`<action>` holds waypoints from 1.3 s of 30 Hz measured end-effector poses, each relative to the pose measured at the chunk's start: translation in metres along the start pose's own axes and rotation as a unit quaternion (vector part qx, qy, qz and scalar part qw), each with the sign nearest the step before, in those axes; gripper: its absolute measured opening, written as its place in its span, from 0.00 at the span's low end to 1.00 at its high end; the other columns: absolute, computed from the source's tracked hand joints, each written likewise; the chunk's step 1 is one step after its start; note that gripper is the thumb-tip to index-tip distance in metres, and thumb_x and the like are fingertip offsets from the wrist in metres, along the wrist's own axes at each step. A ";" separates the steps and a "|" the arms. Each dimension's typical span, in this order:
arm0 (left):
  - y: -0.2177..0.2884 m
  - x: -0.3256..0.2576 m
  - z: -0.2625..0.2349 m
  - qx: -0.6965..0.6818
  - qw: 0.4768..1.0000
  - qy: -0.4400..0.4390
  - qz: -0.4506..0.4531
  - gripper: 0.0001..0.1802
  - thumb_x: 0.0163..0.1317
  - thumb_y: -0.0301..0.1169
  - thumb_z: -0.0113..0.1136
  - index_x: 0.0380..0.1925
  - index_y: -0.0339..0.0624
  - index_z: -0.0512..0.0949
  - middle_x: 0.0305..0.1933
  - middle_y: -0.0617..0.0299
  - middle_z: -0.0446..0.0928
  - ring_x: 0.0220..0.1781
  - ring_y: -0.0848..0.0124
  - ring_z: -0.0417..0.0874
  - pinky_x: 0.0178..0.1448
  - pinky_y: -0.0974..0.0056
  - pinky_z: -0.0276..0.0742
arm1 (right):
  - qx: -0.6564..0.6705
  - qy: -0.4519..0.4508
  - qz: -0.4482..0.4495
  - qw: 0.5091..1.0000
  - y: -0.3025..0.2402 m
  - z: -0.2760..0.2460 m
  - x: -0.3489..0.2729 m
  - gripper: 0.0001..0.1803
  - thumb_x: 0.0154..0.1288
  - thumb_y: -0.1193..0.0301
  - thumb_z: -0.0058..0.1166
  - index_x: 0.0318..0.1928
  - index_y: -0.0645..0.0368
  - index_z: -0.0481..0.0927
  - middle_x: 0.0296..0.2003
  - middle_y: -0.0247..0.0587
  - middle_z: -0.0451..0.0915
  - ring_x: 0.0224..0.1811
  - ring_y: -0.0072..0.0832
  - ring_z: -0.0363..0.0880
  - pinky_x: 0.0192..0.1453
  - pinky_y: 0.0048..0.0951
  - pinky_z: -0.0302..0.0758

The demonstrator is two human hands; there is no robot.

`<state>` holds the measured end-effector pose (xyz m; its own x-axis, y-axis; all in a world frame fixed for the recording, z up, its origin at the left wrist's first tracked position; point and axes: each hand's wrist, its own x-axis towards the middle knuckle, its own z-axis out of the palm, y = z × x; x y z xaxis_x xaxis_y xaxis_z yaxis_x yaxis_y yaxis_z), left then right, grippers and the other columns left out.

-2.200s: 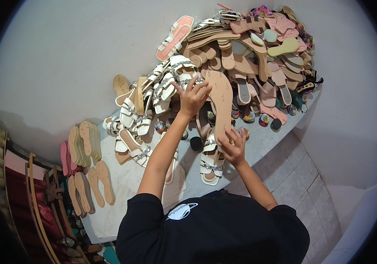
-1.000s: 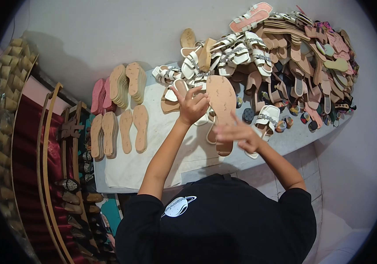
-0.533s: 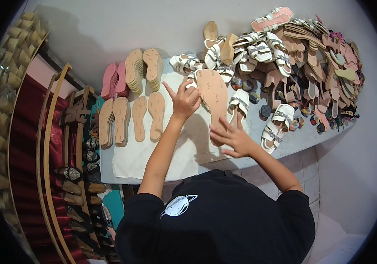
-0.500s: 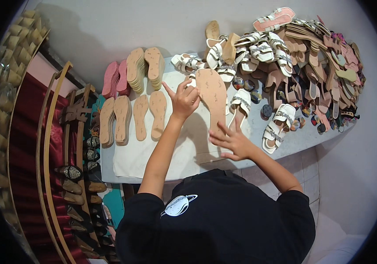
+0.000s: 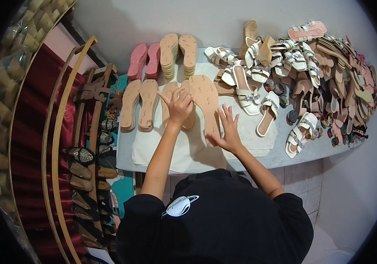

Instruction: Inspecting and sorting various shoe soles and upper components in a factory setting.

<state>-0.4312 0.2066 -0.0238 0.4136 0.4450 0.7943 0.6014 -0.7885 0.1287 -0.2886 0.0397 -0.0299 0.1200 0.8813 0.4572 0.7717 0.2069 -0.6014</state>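
As we look down from the head view, our left hand point(image 5: 179, 108) pinches the tan sole point(image 5: 204, 93) over the table point(image 5: 279, 152), our right hand point(image 5: 230, 134) spread-fingered by its heel: positioning, we reckon; the next move needs steady support.

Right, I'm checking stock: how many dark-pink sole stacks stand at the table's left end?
2. The left pink stack is near the back-left corner; the right pink stack is beside it, left of a tan stack. Neither stack is hidden.
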 end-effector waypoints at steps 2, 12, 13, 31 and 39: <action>-0.010 -0.003 -0.003 -0.002 1.000 0.001 0.001 0.05 0.44 0.29 0.62 0.23 0.54 0.78 0.31 0.76 0.76 0.50 0.72 0.74 0.61 0.27 0.18 | 0.026 -0.005 0.026 0.999 0.006 0.018 0.008 0.39 0.58 0.57 0.52 0.66 0.55 0.52 0.67 0.49 0.48 0.70 0.52 0.36 0.64 0.63 0.25; -0.043 -0.019 0.007 -0.017 0.997 -0.004 -0.079 0.05 0.44 0.29 0.62 0.24 0.54 0.77 0.33 0.78 0.76 0.52 0.72 0.72 0.61 0.26 0.18 | 0.053 -0.084 0.046 0.994 0.028 0.054 0.050 0.29 0.65 0.75 0.34 0.66 0.48 0.52 0.67 0.42 0.51 0.71 0.48 0.36 0.64 0.61 0.23; -0.046 -0.019 0.011 -0.017 0.996 -0.003 -0.082 0.05 0.44 0.29 0.62 0.24 0.54 0.77 0.33 0.78 0.76 0.52 0.72 0.72 0.61 0.26 0.18 | 0.052 -0.087 0.044 0.994 0.032 0.058 0.053 0.29 0.65 0.75 0.34 0.66 0.48 0.52 0.67 0.42 0.51 0.71 0.48 0.36 0.64 0.61 0.23; -0.067 -0.038 0.037 -0.092 0.961 -0.215 -0.149 0.37 0.50 0.33 0.50 0.64 0.42 0.55 0.65 0.61 0.60 0.72 0.60 0.46 0.60 0.28 0.16 | -0.102 -0.126 0.051 0.985 0.060 0.099 0.086 0.37 0.57 0.66 0.48 0.67 0.47 0.51 0.66 0.42 0.53 0.70 0.52 0.39 0.58 0.72 0.22; -0.071 -0.040 0.044 -0.065 0.958 -0.250 -0.125 0.43 0.49 0.35 0.48 0.66 0.37 0.46 0.69 0.58 0.51 0.72 0.53 0.40 0.61 0.30 0.16 | -0.115 -0.108 0.032 0.987 0.068 0.112 0.088 0.38 0.56 0.66 0.49 0.67 0.46 0.50 0.66 0.42 0.53 0.69 0.52 0.40 0.58 0.74 0.23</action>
<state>-0.4609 0.2634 -0.0909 0.5625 0.7492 0.3498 0.6479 -0.6622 0.3765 -0.2952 0.1789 -0.1043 0.0564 0.9644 0.2583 0.8915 0.0678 -0.4478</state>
